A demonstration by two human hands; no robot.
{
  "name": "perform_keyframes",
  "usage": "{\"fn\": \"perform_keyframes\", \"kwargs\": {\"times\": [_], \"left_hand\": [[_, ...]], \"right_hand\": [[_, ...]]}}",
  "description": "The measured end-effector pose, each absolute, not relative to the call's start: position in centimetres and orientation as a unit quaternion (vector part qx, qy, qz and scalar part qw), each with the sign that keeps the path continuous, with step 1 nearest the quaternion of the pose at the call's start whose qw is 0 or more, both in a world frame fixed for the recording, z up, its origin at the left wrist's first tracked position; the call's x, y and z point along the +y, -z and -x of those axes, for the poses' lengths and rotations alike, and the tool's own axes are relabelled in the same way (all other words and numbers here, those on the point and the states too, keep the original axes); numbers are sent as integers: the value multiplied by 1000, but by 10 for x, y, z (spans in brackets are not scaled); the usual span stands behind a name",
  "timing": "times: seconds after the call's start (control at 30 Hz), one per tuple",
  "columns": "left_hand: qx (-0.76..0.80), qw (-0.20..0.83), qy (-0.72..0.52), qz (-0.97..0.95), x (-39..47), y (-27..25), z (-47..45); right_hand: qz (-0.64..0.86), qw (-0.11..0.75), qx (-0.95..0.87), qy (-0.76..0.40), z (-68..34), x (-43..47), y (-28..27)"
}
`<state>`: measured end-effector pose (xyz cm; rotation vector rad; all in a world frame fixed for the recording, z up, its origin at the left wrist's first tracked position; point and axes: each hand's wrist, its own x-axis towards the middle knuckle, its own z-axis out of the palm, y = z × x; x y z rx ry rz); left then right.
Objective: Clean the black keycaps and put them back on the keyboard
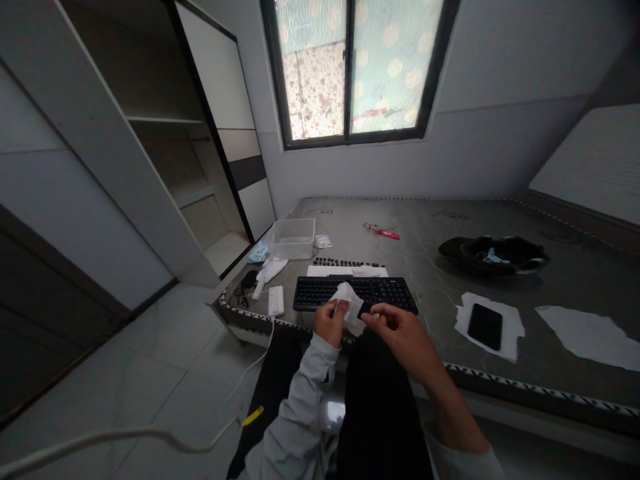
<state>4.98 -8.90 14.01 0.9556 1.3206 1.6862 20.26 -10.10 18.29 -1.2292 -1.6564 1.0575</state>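
A crumpled white tissue (pixel 349 301) is gripped in my left hand (pixel 330 325), its fingers closed around the lower part. Just to the right, my right hand (pixel 400 333) pinches a small black piece, perhaps a keycap (pixel 365 309), beside the tissue's edge. Both hands are over the near edge of a black keyboard (pixel 393 292), which lies flat on the grey bed surface and is partly covered by the tissue and fingers. Behind it are a white strip (pixel 325 271) and rows of small black keycaps (pixel 345 262).
A white power strip (pixel 276 301), a black mouse (pixel 249 279) and a clear plastic box (pixel 293 239) are on the left. A red item (pixel 385 232) lies farther back. On the right are a phone (pixel 485 327) on tissue and a black cap (pixel 493 257). A cable crosses the floor.
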Motion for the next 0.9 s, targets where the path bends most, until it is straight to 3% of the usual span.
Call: {"fn": "perform_keyframes", "kwargs": {"times": [0.1, 0.23, 0.37, 0.53, 0.73, 0.9], "left_hand": [[426, 544, -671, -268, -91, -144, -54], [361, 597, -691, -188, -92, -142, -56], [366, 585, -642, -332, -92, -140, -51], [421, 466, -566, -533, -94, -138, -54], [508, 355, -589, -519, -85, -123, -47], [501, 451, -602, -428, -79, -126, -42]], "right_hand": [[504, 353, -687, -386, -203, -97, -178], [504, 351, -678, -403, -201, -93, -167], [515, 349, -682, -384, -201, -93, -167], [576, 339, -689, -281, -201, -96, -172], [527, 329, -732, -280, -200, -108, -172], [567, 373, -680, -278, -208, -118, -168]]}}
